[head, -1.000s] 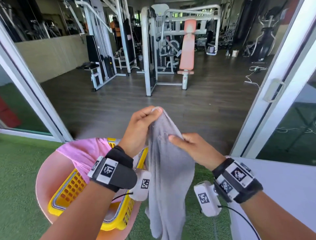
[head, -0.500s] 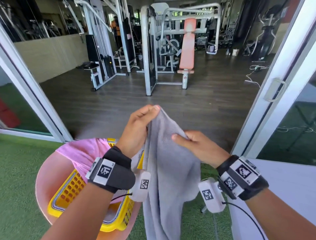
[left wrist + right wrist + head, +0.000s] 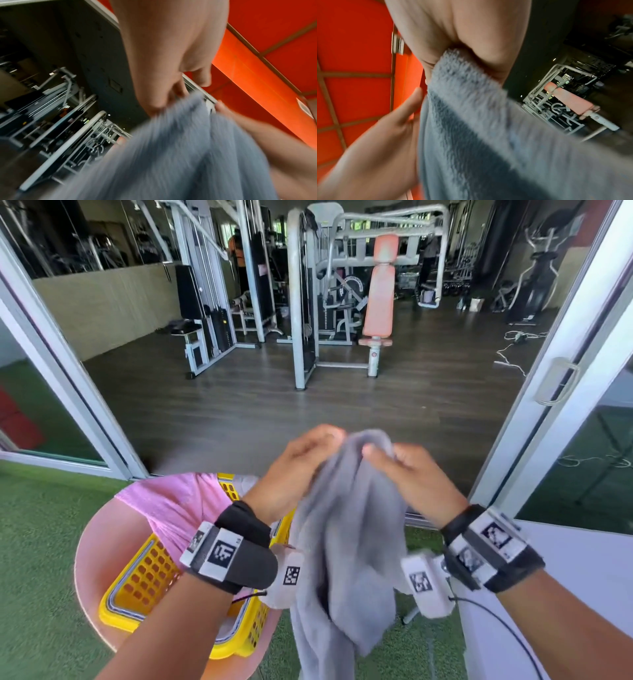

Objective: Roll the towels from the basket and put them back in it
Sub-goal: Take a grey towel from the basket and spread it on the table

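A grey towel [image 3: 346, 529] hangs in the air in front of me, bunched at its top edge. My left hand [image 3: 301, 460] grips that top edge from the left, and my right hand [image 3: 404, 470] pinches it from the right, close beside the left. The left wrist view shows the grey towel [image 3: 171, 155] blurred under the left hand [image 3: 164, 97]. In the right wrist view the towel [image 3: 479, 128] runs out of the right hand [image 3: 447, 59]. A yellow basket [image 3: 147, 583] stands on a pink round stool [image 3: 99, 549] at the lower left, with a pink towel [image 3: 174, 505] draped over its far rim.
Green turf [image 3: 37, 559] covers the ground around the stool. A white surface [image 3: 589, 559] lies at the lower right. Sliding glass door frames [image 3: 555, 392] flank an open doorway onto a gym floor with weight machines [image 3: 342, 296].
My two hands have come closer together at the top of the grey towel, gathering its upper edge into a bunch. The towel has swung slightly.
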`<state>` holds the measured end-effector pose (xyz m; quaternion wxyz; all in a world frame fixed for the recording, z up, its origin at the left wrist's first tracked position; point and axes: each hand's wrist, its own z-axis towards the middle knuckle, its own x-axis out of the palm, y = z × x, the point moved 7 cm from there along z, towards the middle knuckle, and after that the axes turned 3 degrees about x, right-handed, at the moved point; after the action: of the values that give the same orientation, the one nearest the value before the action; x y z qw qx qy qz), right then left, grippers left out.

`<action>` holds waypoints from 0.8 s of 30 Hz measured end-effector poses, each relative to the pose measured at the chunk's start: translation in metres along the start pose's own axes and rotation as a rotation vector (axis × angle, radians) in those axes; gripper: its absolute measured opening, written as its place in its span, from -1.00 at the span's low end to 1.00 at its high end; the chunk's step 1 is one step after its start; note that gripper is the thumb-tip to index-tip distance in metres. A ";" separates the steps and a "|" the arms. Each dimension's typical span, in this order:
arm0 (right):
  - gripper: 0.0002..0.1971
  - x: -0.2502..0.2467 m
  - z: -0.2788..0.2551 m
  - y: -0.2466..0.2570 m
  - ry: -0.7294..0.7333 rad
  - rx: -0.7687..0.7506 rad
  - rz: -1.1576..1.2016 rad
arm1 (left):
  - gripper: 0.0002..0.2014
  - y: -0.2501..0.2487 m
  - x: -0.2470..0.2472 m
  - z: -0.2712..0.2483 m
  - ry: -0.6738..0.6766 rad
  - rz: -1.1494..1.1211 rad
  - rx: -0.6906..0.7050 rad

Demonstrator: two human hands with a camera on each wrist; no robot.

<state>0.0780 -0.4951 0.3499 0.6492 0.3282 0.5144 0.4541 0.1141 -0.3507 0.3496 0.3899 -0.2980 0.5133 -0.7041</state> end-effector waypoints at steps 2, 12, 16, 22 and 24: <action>-0.45 -0.019 0.012 0.034 -0.096 -0.121 0.024 | -0.74 0.012 0.024 -0.008 0.192 0.056 -0.075; -0.27 0.018 -0.005 -0.001 0.180 0.041 -0.019 | -0.67 -0.001 -0.006 0.002 -0.072 -0.050 0.011; -0.51 -0.015 0.017 0.044 -0.037 -0.131 0.089 | -0.55 0.014 0.023 -0.009 0.184 0.083 -0.063; -0.57 0.028 -0.004 -0.013 0.220 0.073 -0.046 | -0.73 -0.013 -0.031 0.003 -0.279 -0.167 0.095; -0.54 0.028 -0.009 -0.016 0.218 0.078 -0.070 | -0.66 -0.009 -0.030 0.001 -0.229 -0.104 0.085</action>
<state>0.0749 -0.4755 0.3233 0.5915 0.2837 0.6105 0.4438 0.1285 -0.3240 0.3584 0.4212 -0.3857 0.4190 -0.7058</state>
